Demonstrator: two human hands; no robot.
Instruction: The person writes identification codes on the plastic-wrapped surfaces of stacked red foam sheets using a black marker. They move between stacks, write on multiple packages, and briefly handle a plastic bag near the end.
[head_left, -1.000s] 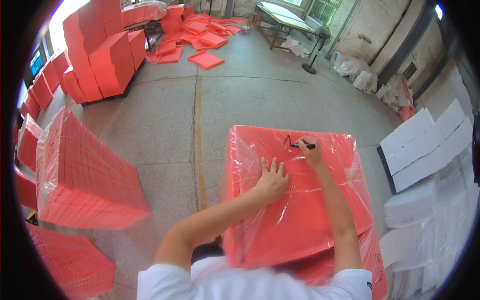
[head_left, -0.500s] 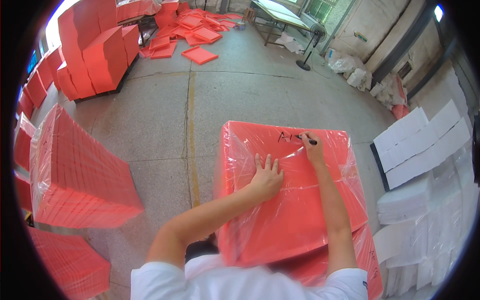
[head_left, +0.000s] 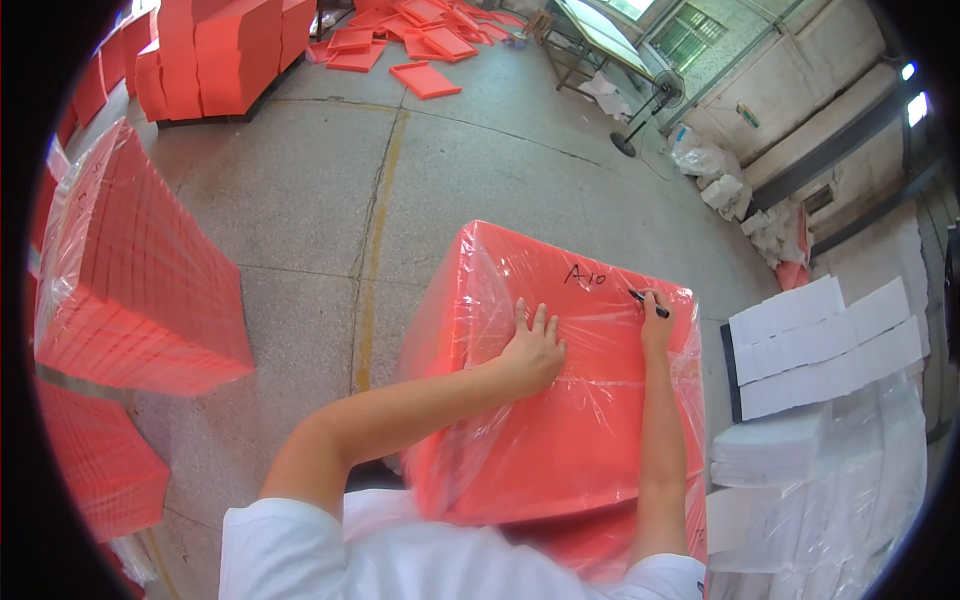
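Observation:
A red foam stack (head_left: 560, 440) wrapped in clear plastic film stands before me, with black handwriting near its far edge. My left hand (head_left: 535, 352) lies flat on the film with its fingers spread. To its right, my right hand (head_left: 656, 310) grips a black marker pen (head_left: 646, 299); the pen's tip points left, at or just above the wrapped surface, right of the writing. Whether the tip touches the film I cannot tell.
Wrapped red stacks (head_left: 140, 280) stand at left, with taller red foam blocks (head_left: 225, 60) behind. Loose red trays (head_left: 425, 80) lie on the far floor. A standing fan (head_left: 650, 110) and a table (head_left: 605, 35) are at the back. White foam sheets (head_left: 830, 340) pile up at right.
More black marks now stand in the writing. My right hand with the marker has moved right of it, while my left hand stays flat on the film. The whole view has tilted.

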